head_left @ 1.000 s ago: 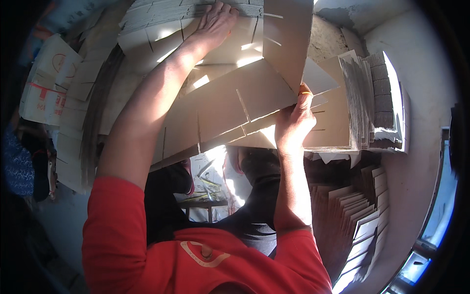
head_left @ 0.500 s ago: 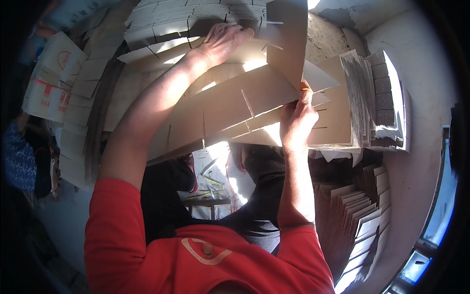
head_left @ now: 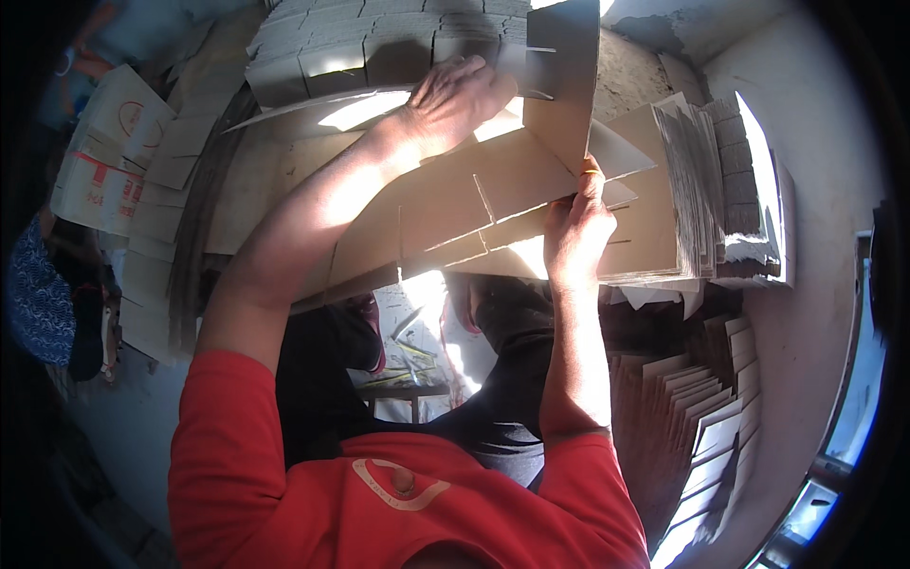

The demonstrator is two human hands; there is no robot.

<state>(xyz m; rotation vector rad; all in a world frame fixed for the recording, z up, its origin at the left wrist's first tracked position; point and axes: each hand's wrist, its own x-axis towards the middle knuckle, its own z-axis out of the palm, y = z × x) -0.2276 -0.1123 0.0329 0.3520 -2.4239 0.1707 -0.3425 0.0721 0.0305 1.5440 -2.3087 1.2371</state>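
My right hand (head_left: pixel 578 237) is closed, thumb on top, around slotted cardboard strips. One long brown strip (head_left: pixel 431 204) slants down to the left from it, with slots cut in its edge. Another strip (head_left: pixel 561 85) stands up beyond my thumb, crossing the long one. My left hand (head_left: pixel 464 102) is closed on a further cardboard strip (head_left: pixel 327 98), which shows nearly edge-on to the left, in front of the stack. Its fingertips are partly hidden, close to the upright strip.
A tall stack of slotted cardboard strips (head_left: pixel 389 43) stands at the far side. More stacked cardboard (head_left: pixel 697 190) is at the right, with slotted pieces (head_left: pixel 697 408) below it. A white printed carton (head_left: pixel 109 156) and blue patterned cloth (head_left: pixel 43 294) lie left.
My left hand has moved to the right, drawing its strip off the stack's front and turning it nearly edge-on. The right hand and its strips stay almost still.
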